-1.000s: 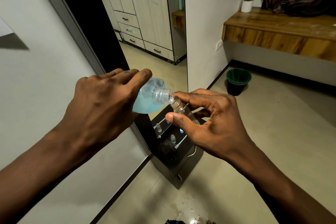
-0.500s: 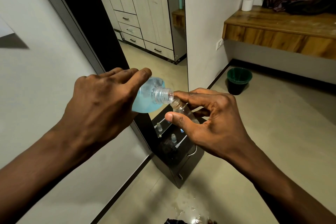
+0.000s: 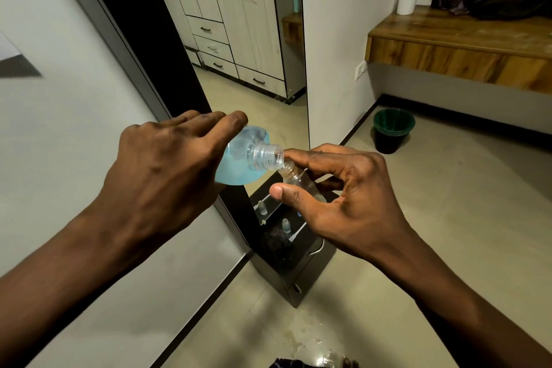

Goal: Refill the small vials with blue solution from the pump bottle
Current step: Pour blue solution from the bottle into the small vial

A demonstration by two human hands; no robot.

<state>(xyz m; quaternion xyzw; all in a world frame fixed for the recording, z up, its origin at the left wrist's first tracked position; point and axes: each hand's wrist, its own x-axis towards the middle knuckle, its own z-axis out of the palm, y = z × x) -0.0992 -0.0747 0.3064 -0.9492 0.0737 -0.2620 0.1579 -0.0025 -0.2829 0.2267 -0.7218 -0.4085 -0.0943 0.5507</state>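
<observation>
The left hand (image 3: 161,176) is wrapped over the pump bottle (image 3: 239,161), which lies almost flat in the air, its long way running left to right. The pump top is off, and the bare ridged neck (image 3: 265,155) points right, at the right hand (image 3: 352,203). That hand pinches a small vial (image 3: 295,178) between thumb and fingers. The vial leans, its mouth up and to the left, right under the lip of the neck. They look like they touch, but I cannot be sure. Both are clear, smooth and round, and look like thin plastic. The blue water sits in the fat belly of the bottle and the neck looks clear, so I think the bottle has to tip more for it to run. The mouths are tiny, so a spill is easy, and there is a wet patch (image 3: 304,334) on the floor. Two more vials (image 3: 286,225) stand on the black stand (image 3: 301,278) below the hands
</observation>
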